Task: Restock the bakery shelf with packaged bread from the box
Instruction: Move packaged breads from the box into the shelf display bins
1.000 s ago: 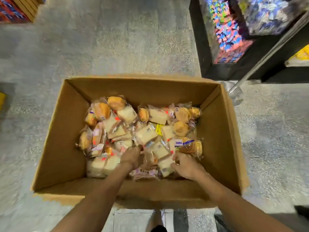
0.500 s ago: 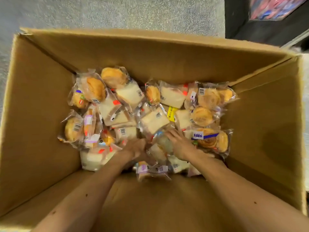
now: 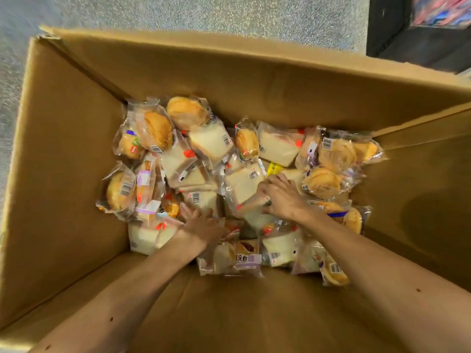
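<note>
Warm, moderately bright light fills the box (image 3: 63, 174). Glare spots mark the bread packets (image 3: 334, 154). Motion blur smears the floor (image 3: 204, 14). Wide-angle distortion bows its walls; soft shadow darkens the right one.

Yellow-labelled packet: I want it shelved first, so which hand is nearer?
Right. The right hand lies just below the yellow-labelled packet; the left hand lies farther off, toward the lower left.

Bread packets (image 3: 244, 183) lie heaped in the box (image 3: 63, 154), toward its far wall.
</note>
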Demonstrator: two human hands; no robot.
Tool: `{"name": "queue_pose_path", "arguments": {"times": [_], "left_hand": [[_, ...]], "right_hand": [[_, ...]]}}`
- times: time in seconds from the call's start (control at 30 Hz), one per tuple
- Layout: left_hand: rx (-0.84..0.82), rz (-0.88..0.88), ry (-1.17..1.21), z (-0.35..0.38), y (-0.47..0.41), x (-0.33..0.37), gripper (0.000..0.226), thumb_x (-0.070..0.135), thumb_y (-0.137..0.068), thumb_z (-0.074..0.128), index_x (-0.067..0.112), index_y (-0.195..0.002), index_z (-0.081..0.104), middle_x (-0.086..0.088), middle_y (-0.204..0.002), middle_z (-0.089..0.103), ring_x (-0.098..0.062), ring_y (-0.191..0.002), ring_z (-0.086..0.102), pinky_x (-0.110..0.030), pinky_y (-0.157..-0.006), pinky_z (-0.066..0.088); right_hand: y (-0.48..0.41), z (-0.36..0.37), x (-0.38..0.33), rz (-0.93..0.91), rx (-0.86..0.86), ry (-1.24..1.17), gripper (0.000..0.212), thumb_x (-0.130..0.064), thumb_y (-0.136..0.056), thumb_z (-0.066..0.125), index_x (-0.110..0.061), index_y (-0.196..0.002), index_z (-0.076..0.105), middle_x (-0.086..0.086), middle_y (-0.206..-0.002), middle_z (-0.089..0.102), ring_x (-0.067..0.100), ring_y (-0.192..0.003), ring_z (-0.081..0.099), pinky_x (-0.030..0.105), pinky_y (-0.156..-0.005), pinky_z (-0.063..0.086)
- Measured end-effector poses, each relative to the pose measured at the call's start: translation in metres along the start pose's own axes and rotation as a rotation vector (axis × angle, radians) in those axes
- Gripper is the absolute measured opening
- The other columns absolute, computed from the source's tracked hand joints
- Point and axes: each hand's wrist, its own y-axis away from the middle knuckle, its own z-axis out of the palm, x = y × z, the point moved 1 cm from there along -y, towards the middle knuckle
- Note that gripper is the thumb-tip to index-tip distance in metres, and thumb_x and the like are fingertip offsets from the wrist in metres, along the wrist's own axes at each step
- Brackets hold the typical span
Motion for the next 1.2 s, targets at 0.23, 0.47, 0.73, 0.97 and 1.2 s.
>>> {"name": "queue_pose_path", "arguments": {"times": [0.23, 0.47, 0.73, 0.97, 1.2], "left_hand": [[0.137, -0.01, -0.072, 0.021, 0.019, -0.027, 0.058, 0.02, -0.088, 0.07, 0.028, -0.141, 0.046, -0.01, -0.155, 0.024, -0.037, -0.146, 0.016, -0.054, -0.114, 0.028], [0.283, -0.017, -0.066, 0.032, 0.029, -0.035, 0.038, 0.017, -0.099, 0.05, 0.022, -0.137, 0.05, -0.008, -0.148, 0.036, -0.027, -0.14, 0.026, -0.042, -0.115, 0.026], [0.621, 0.162, 0.124, 0.028, 0.063, -0.047, 0.051, 0.032, -0.072, 0.082, 0.024, -0.12, 0.066, -0.001, -0.122, 0.061, -0.027, -0.122, 0.053, -0.037, -0.105, 0.046], [0.927, 0.325, 0.218, -0.002, 0.11, -0.031, 0.049, 0.038, -0.074, 0.075, 0.019, -0.119, 0.068, -0.003, -0.118, 0.063, -0.017, -0.116, 0.047, -0.025, -0.102, 0.036], [1.12, 0.539, 0.433, -0.072, 0.189, 0.033, 0.052, 0.051, -0.075, 0.071, 0.02, -0.117, 0.069, 0.001, -0.118, 0.063, -0.006, -0.116, 0.051, -0.011, -0.103, 0.034]], "right_hand": [[-0.037, 0.006, 0.003, 0.258, 0.072, -0.622, 0.051, -0.019, -0.072, 0.087, -0.026, -0.108, 0.05, 0.004, -0.131, 0.049, 0.02, -0.121, 0.046, 0.029, -0.091, 0.04], [-0.039, 0.016, -0.005, 0.448, 0.135, -0.975, 0.124, -0.015, -0.057, 0.095, -0.033, -0.148, 0.013, 0.008, -0.145, 0.044, 0.029, -0.134, 0.042, 0.047, -0.109, 0.041], [-0.002, 0.018, -0.002, 0.536, 0.005, -1.221, 0.104, -0.026, -0.068, 0.09, -0.012, -0.151, 0.029, 0.007, -0.15, 0.041, 0.024, -0.133, 0.043, 0.035, -0.103, 0.043], [0.054, 0.006, 0.014, 0.493, 0.027, -1.394, 0.124, -0.056, -0.034, 0.097, -0.021, -0.141, 0.045, -0.002, -0.142, 0.054, 0.019, -0.122, 0.056, 0.042, -0.099, 0.05], [0.183, -0.075, -0.002, 0.5, 0.019, -1.522, 0.091, -0.047, -0.051, 0.093, -0.018, -0.13, 0.059, 0.005, -0.129, 0.065, 0.026, -0.124, 0.057, 0.046, -0.106, 0.043]]}}
